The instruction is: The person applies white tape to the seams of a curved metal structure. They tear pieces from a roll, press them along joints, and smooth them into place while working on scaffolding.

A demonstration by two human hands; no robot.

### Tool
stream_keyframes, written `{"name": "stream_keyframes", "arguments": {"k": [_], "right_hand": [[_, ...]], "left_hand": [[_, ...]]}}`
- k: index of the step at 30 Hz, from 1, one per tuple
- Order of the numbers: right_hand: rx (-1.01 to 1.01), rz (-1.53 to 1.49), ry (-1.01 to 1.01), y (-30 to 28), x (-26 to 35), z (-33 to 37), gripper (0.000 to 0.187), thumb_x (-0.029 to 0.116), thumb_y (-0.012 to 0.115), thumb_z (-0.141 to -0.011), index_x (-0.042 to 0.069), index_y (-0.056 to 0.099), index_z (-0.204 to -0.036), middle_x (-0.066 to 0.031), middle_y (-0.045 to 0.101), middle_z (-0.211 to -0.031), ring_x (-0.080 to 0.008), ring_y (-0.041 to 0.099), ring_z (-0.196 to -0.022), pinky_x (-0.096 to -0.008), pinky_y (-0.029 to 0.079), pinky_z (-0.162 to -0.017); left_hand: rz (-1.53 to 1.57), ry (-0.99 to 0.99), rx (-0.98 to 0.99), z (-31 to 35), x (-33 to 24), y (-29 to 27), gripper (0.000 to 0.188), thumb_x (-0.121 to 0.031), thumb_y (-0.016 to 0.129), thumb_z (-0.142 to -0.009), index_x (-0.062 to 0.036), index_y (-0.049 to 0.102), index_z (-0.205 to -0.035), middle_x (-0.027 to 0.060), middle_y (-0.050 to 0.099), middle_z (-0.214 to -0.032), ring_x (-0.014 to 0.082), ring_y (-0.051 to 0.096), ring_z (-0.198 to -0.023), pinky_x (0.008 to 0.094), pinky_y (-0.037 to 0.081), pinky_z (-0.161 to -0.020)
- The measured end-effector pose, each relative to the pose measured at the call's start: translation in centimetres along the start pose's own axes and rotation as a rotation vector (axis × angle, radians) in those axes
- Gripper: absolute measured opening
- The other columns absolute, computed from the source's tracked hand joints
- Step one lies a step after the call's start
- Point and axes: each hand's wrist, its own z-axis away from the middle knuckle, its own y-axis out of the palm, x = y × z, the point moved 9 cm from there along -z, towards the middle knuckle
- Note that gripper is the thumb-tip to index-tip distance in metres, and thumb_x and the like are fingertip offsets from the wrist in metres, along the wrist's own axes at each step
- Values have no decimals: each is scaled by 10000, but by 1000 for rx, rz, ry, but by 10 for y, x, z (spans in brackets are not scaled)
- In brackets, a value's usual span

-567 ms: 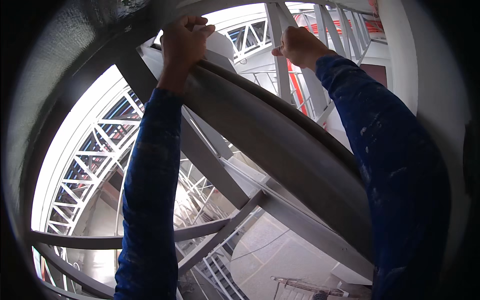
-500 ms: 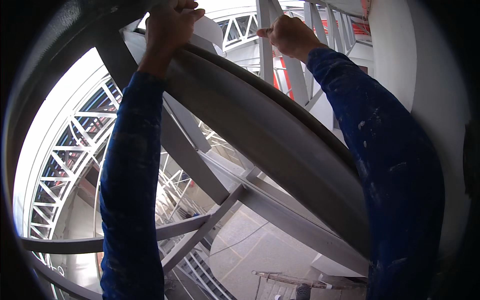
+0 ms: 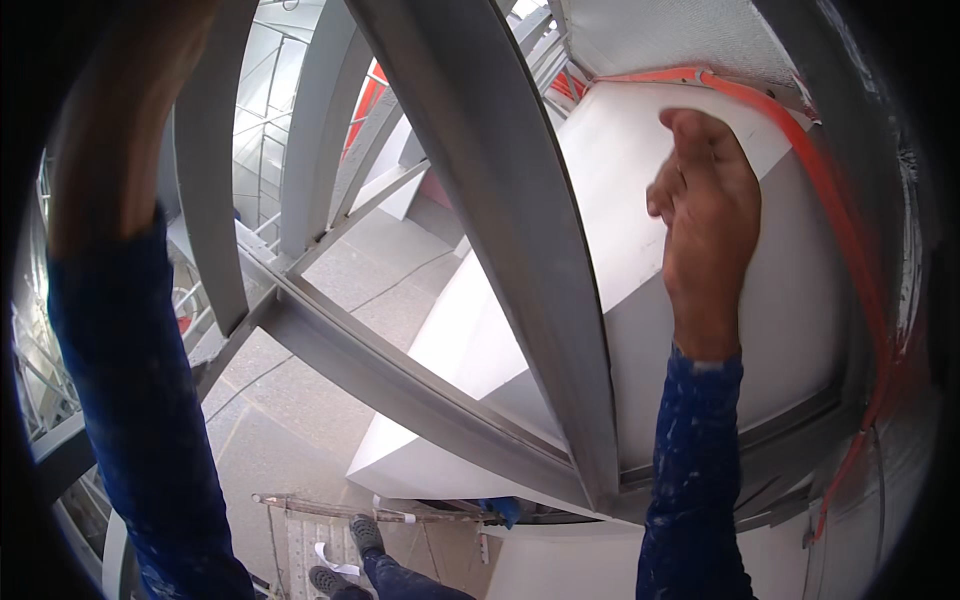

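My right hand (image 3: 708, 220) is raised at the right, in front of a white panel, with its fingers curled in. Whatever it may hold is hidden or too small to make out. My left hand is lost in the dark upper left rim; only the blurred bare wrist (image 3: 125, 140) and the blue, paint-flecked sleeve (image 3: 140, 400) show clearly. Between my arms a broad grey steel beam (image 3: 490, 200) slants from the top down to a joint at the lower middle. A second grey beam (image 3: 420, 395) meets it there from the left.
A large white panel (image 3: 600, 200) lies behind the beams, with an orange-red strip (image 3: 830, 180) curving past its right side. Far below are a tiled floor (image 3: 290, 410) and a plank platform (image 3: 295, 545), where my shoes (image 3: 367, 535) stand. Curved grey members (image 3: 205, 170) rise at the left.
My view has swung to the right and down, bringing the white panel, orange-red strip and shoes into sight. My left hand has slipped into the dark rim; my right hand now appears lower and further right.
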Motion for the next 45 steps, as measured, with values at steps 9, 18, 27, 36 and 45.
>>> {"name": "stream_keyframes", "arguments": {"k": [9,18,27,36,45], "right_hand": [[81,488,149,-56,35,164,258,270,745,-974,12,756,-962,-48,655,-882,-104,554,-778,-243,428,-672],[32,534,-166,2,9,139,212,167,637,-1044,-26,703,-1102,-90,608,-1073,-137,598,-882,-277,516,-811],[-241,415,-33,-15,-28,137,220,158,535,-1089,-25,617,-1179,-64,569,-1112,-146,576,-1024,-295,487,-958],[-113,389,-29,-13,-30,137,235,121,537,-1064,-12,565,-1256,-81,574,-1164,-123,558,-1022,-279,456,-955],[210,1202,-171,4,18,51,661,94,550,-949,-54,294,-1541,-50,576,-849,-108,566,-793,-271,461,-788]], "left_hand": [[501,-1301,237,372,-4,-14,472,-376,414,-1134,-87,492,-769,-29,424,-701,52,361,-659,262,255,-604],[886,-959,484,399,-58,54,481,-421,749,-877,-68,513,-651,90,537,-886,191,510,-819,351,396,-647],[1012,-750,323,351,-46,91,137,118,691,-814,16,634,-887,240,733,-1140,382,720,-1000,425,554,-844],[290,-531,663,338,-16,191,442,115,687,-698,-41,590,-1099,212,661,-1159,394,633,-1188,533,426,-1128],[174,-536,1154,375,-20,217,314,37,608,-830,84,659,-1137,235,701,-794,337,696,-727,412,486,-727]]}}
